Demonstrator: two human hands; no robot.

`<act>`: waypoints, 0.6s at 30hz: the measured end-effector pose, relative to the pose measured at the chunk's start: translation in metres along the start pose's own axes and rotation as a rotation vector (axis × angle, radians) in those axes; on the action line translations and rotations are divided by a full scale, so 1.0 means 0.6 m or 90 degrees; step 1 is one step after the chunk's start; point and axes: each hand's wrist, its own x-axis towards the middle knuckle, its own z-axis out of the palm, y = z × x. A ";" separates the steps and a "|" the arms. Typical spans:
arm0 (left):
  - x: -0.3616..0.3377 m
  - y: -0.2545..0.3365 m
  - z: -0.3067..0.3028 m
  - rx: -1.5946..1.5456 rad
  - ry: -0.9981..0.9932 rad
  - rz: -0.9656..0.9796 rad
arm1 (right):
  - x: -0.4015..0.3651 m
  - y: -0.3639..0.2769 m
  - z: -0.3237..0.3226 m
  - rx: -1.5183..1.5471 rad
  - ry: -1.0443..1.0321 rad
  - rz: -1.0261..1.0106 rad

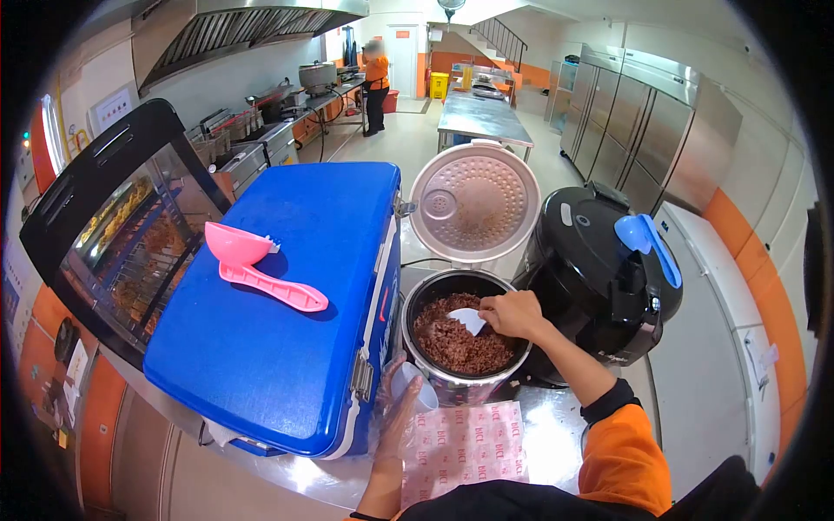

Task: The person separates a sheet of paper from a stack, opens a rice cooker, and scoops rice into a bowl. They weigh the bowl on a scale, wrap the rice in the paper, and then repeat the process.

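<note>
Dark rice (447,354), steel counter (547,434)

I see the right hand (512,313) pinching a white paddle (466,320) in the open cooker's rim (434,384), among the rice; the left hand (400,418) curls around a pale cup (425,396). A blue cooler (287,356) sits alongside; steel refrigerators (621,122) stand beyond.

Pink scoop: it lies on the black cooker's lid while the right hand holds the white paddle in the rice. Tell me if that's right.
Not quite: the head view shows the pink scoop lying on top of the blue box, not on the black cooker. The right hand does hold the white paddle in the rice.
</note>
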 end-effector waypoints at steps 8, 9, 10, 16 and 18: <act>0.007 -0.002 0.001 -0.011 -0.009 -0.026 | 0.039 -0.023 0.032 0.094 0.012 -0.062; 0.005 -0.002 0.003 -0.032 -0.006 -0.027 | 0.042 -0.028 0.030 0.105 -0.003 -0.061; 0.004 0.000 0.005 -0.055 -0.005 -0.027 | 0.045 -0.030 0.027 0.114 -0.015 -0.060; -0.010 0.034 0.011 0.106 0.035 -0.047 | 0.052 -0.024 0.037 0.231 -0.137 0.023; -0.010 0.027 0.009 0.065 0.031 -0.064 | 0.050 -0.018 0.043 0.250 -0.144 0.007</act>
